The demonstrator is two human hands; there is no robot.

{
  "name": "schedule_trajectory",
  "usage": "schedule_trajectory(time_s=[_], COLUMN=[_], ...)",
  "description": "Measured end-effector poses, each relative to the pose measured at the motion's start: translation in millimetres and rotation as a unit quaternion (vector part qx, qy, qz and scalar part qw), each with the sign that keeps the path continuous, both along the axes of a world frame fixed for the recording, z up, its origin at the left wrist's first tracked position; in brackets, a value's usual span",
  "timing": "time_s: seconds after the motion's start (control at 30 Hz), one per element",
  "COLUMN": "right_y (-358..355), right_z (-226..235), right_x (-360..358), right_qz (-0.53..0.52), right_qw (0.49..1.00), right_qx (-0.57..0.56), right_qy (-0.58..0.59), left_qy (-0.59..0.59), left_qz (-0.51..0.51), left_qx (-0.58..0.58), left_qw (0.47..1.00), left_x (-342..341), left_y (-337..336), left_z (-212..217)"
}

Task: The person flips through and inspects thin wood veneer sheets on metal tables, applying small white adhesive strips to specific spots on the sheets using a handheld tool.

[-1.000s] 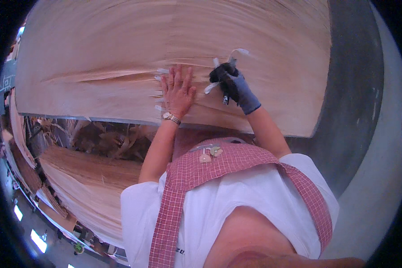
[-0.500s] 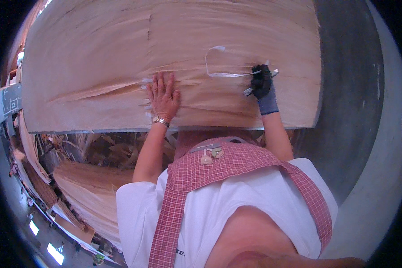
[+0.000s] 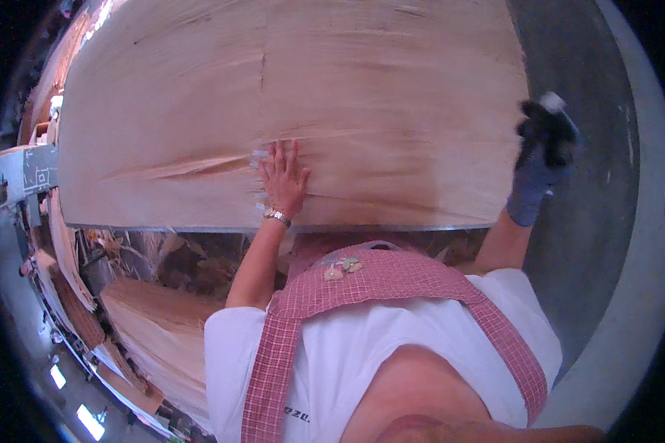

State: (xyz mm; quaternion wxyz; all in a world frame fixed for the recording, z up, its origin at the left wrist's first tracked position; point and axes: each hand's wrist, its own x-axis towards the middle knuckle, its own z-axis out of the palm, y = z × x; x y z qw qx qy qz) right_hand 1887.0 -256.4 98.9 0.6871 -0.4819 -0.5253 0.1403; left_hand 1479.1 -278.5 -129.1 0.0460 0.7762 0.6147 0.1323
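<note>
A wide sheet of pale brown wood veneer [image 3: 377, 111] lies in front of me, rippled, with a raised fold left of my left hand. My left hand [image 3: 284, 186] rests flat on it, bare, fingers apart, a wristwatch [image 3: 278, 215] at the wrist. Short white tape pieces [image 3: 259, 153] show beside its fingers. Beyond the sheet's right edge, over the dark surface, is my right hand [image 3: 547, 140] in a black and blue-grey glove, smeared by motion. Its fingers are closed around a slim tool, and a blurred white end [image 3: 552, 102] sticks out at the top.
A dark grey surface [image 3: 587, 184] runs along the right. More veneer sheets [image 3: 162, 317] and torn scraps [image 3: 192, 255] lie below the front edge on the left. A grey-blue marked post or panel [image 3: 41, 168] stands at the left edge.
My right hand has moved right, off the veneer and past its edge. The long white strip that trailed from it no longer shows on the sheet. My left hand stays flat on the veneer.
</note>
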Motion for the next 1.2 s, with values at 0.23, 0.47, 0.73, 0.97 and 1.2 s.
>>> schedule_trajectory(time_s=[0.23,0.47,0.73,0.97,1.2], right_y=[26,66,67,23,-15], right_z=[42,87,63,-19,-95], right_x=[-172,-280,-315,-343,-363], right_qz=[0.286,0.215,0.198,0.096,0.049], right_qw=[0.926,0.955,0.914,0.836,0.790], right_qx=[-0.246,-0.187,-0.296,-0.451,-0.464], right_qy=[0.021,0.079,0.196,0.297,0.397], left_qy=[-0.657,-0.513,-0.551,-0.539,-0.404], left_qz=[-0.143,-0.308,-0.272,-0.202,-0.218], left_qx=[-0.203,-0.129,-0.099,-0.130,-0.146], left_qw=[0.712,0.791,0.783,0.808,0.876], left_x=[19,-38,-80,-89,-58], left_y=[94,190,277,365,391], left_z=[218,342,373,268,84])
